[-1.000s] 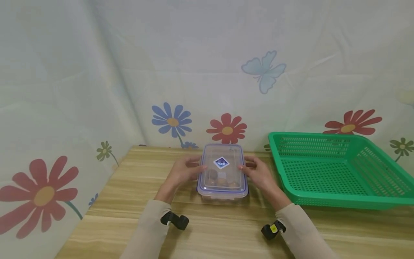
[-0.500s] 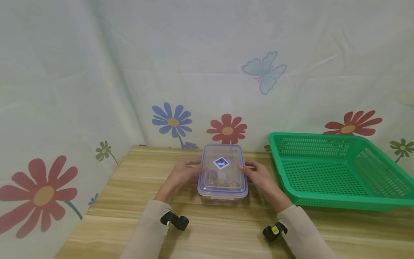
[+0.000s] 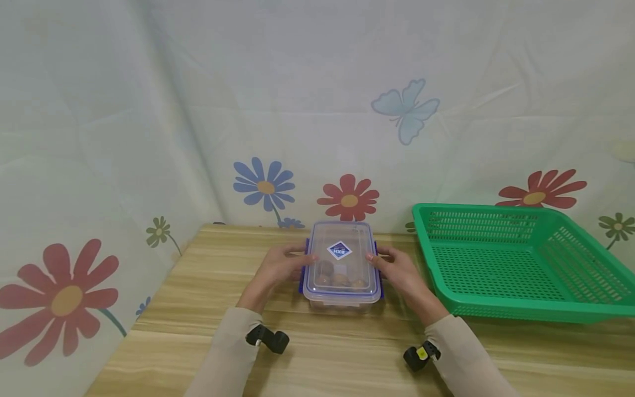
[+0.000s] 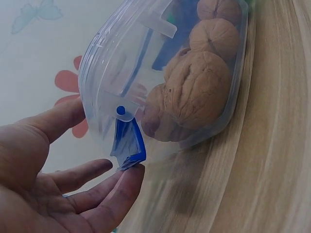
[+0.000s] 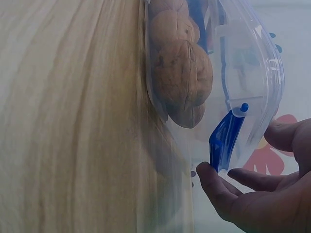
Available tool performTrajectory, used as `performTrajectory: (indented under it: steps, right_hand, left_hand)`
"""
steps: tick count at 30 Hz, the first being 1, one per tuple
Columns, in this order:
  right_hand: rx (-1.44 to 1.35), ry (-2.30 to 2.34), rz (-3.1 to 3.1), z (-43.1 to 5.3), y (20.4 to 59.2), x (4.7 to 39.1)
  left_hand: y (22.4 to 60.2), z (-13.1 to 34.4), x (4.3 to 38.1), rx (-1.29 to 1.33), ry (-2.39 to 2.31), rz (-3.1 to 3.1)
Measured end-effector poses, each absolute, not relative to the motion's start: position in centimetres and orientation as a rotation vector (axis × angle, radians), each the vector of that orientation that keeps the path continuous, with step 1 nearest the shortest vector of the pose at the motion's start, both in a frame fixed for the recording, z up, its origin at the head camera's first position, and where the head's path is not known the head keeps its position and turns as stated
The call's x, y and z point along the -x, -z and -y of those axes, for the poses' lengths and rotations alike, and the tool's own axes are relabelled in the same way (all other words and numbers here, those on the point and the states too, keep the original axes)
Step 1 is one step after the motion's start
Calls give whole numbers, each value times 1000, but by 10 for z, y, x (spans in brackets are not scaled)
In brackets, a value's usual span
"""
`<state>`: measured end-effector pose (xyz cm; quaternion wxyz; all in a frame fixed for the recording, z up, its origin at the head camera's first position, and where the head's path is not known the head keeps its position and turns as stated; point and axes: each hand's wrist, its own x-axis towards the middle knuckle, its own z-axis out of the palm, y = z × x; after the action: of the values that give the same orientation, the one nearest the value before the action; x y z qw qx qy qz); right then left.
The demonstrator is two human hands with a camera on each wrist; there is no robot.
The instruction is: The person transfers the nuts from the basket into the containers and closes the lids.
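Observation:
A clear plastic food container [image 3: 356,259] with a blue-edged lid and a blue diamond sticker sits on the table. Walnuts [image 4: 199,90] show through its wall. My left hand [image 3: 278,267] grips its left side, thumb on the lid's edge, fingertips under a blue side latch [image 4: 129,143] that stands out from the wall. On the opposite side my right hand [image 3: 399,270] does the same, its thumb on the lid and a fingertip against the other blue latch [image 5: 224,141], which is swung outward too.
A green plastic basket [image 3: 496,306] with perforated walls stands close to the right forearm. Behind the wooden table [image 3: 317,353] hangs a pale curtain [image 3: 307,110] printed with flowers and a butterfly. A small black camera is on each wrist.
The blue side latches have swung outward and now show along both sides of the container. My fingers have shifted slightly beneath them, while thumbs and container stay in place.

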<state>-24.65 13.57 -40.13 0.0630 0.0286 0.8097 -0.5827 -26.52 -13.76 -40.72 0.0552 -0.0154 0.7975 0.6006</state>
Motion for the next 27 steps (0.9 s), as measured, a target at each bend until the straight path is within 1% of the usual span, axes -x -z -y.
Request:
performTrajectory:
  steps: [27]
  right_hand:
    - [-40, 1758, -2555, -135, 402, 244]
  left_hand:
    - [400, 134, 261, 102, -1782, -2559]
